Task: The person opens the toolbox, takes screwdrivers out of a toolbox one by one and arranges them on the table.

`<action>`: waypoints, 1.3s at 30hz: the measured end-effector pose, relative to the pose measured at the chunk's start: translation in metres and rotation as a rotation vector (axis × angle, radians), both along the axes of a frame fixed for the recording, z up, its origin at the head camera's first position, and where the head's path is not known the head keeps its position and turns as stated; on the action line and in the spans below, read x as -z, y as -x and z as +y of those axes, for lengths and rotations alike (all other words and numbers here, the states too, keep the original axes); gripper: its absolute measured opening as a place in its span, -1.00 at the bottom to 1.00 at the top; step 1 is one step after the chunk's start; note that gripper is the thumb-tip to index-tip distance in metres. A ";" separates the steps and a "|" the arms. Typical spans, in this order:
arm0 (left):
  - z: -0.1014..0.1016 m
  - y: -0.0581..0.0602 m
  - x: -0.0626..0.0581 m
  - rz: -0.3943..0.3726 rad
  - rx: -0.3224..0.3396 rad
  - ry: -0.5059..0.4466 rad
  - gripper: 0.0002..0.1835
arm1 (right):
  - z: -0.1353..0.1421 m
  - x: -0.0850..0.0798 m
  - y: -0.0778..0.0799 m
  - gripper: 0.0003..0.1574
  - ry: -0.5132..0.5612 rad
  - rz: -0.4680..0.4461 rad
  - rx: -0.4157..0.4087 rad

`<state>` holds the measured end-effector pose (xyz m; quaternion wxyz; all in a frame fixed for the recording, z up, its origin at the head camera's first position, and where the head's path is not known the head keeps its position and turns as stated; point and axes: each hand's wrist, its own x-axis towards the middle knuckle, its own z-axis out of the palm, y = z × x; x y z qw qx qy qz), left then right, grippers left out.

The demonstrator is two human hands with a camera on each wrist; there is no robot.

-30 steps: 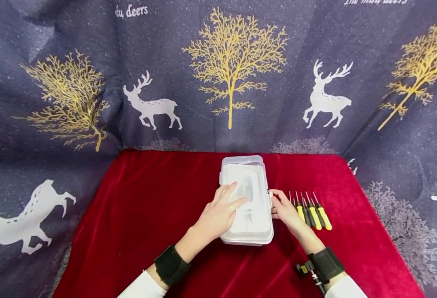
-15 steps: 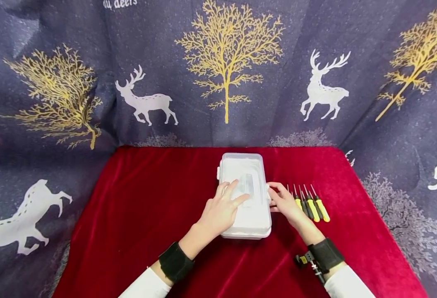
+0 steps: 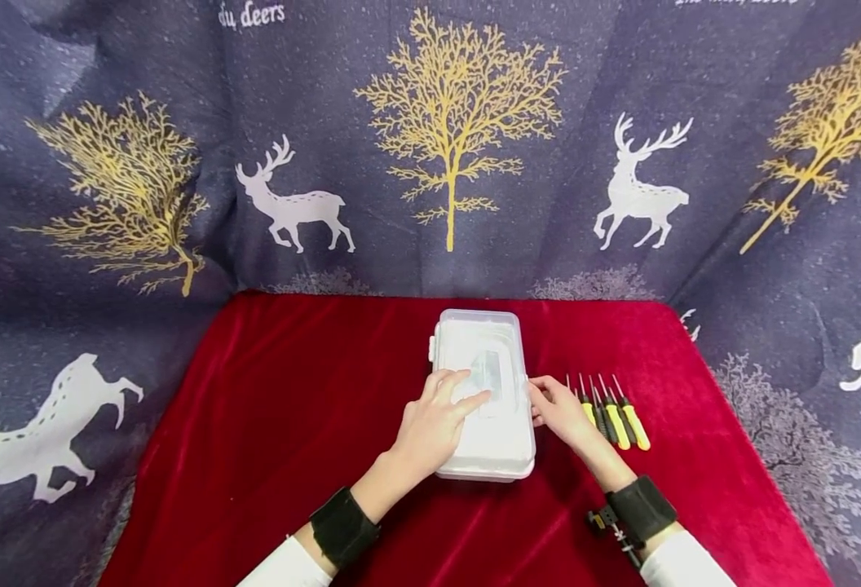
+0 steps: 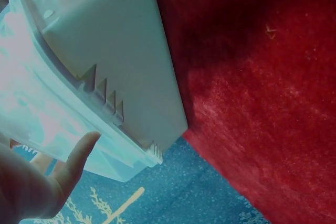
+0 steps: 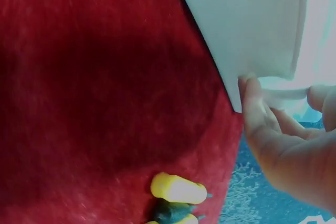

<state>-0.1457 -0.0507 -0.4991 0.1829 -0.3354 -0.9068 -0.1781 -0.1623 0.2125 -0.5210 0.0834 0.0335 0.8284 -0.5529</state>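
A white plastic storage box [image 3: 485, 466] with a clear lid [image 3: 505, 334] stands lengthwise in front of me, its lid down. My left hand [image 3: 430, 424] rests on the lid's left half, fingers spread beside the recessed handle [image 3: 491, 379]. In the left wrist view the thumb [image 4: 79, 156] lies over the lid near its edge. My right hand [image 3: 558, 408] is at the box's right side. Its thumb and a finger pinch a white latch [image 5: 283, 94] there, as the right wrist view shows. Another latch [image 3: 433, 349] shows on the left side.
Several screwdrivers [image 3: 632, 424] with yellow or black handles lie in a row to the right of the box, close to my right hand. A red cloth [image 3: 291, 408] covers the table. Behind it hangs a dark curtain [image 3: 416, 273] with deer and trees.
The right fingers have drawn in over the latch, which stuck out more plainly before. The left hand stays on the lid, and the head view has shifted slightly.
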 end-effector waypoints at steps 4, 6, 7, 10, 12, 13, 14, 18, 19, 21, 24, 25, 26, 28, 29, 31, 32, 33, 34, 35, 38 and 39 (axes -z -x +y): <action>0.002 0.000 0.000 0.028 0.013 -0.017 -0.47 | 0.007 0.000 0.004 -0.53 0.111 -0.055 -0.057; 0.003 0.000 0.000 0.031 0.018 -0.018 -0.45 | 0.009 0.001 0.005 -0.56 0.145 -0.094 -0.074; 0.003 -0.001 0.000 0.031 0.021 -0.019 -0.43 | 0.009 0.001 0.004 -0.57 0.151 -0.106 -0.084; 0.003 -0.002 0.000 0.016 0.017 -0.035 -0.39 | 0.007 0.001 0.003 -0.58 0.128 -0.110 -0.089; 0.003 -0.003 0.000 -0.019 0.001 -0.075 -0.40 | 0.005 0.000 0.001 -0.57 0.113 -0.093 -0.083; 0.002 -0.003 0.001 -0.042 -0.010 -0.102 -0.42 | 0.004 0.000 0.001 -0.56 0.110 -0.085 -0.075; 0.002 -0.003 0.002 -0.069 -0.023 -0.134 -0.45 | 0.004 0.000 0.000 -0.55 0.106 -0.078 -0.068; 0.001 -0.003 0.006 -0.192 -0.097 -0.275 -0.56 | 0.002 0.003 -0.004 -0.52 0.113 -0.083 -0.033; 0.000 -0.004 0.007 -0.226 -0.115 -0.318 -0.58 | 0.002 0.004 -0.004 -0.51 0.118 -0.086 -0.026; -0.003 -0.004 0.008 -0.300 -0.148 -0.409 -0.58 | 0.002 0.005 -0.005 -0.49 0.127 -0.093 -0.015; -0.012 -0.004 0.010 -0.430 -0.163 -0.543 -0.52 | 0.004 0.004 -0.004 -0.46 0.114 -0.099 -0.020; -0.017 -0.004 0.011 -0.472 -0.171 -0.568 -0.47 | 0.005 0.004 -0.003 -0.46 0.102 -0.100 -0.021; -0.021 -0.005 0.011 -0.515 -0.184 -0.579 -0.42 | 0.005 0.003 -0.002 -0.45 0.086 -0.096 -0.025; -0.032 -0.005 0.011 -0.619 -0.221 -0.576 -0.27 | 0.006 -0.001 0.003 -0.45 0.063 -0.084 -0.023; -0.038 -0.005 0.011 -0.672 -0.244 -0.557 -0.21 | 0.006 -0.003 0.007 -0.44 0.057 -0.074 -0.020; -0.048 -0.007 0.011 -0.803 -0.272 -0.526 -0.13 | 0.006 -0.008 0.018 -0.41 0.048 -0.052 -0.016; -0.051 -0.009 0.010 -0.870 -0.268 -0.517 -0.11 | 0.006 -0.011 0.025 -0.40 0.052 -0.046 -0.011; -0.054 -0.011 0.010 -0.936 -0.256 -0.511 -0.10 | 0.006 -0.015 0.032 -0.37 0.056 -0.039 -0.010; -0.056 -0.013 0.009 -0.996 -0.239 -0.508 -0.10 | 0.007 -0.018 0.040 -0.34 0.057 -0.035 -0.014; -0.057 -0.016 0.009 -1.046 -0.221 -0.505 -0.11 | 0.008 -0.021 0.047 -0.30 0.056 -0.036 -0.025; -0.056 -0.024 0.007 -1.151 -0.174 -0.513 -0.17 | 0.012 -0.027 0.069 -0.17 0.058 -0.070 -0.059; -0.055 -0.026 0.007 -1.172 -0.163 -0.516 -0.22 | 0.013 -0.027 0.076 -0.13 0.059 -0.084 -0.074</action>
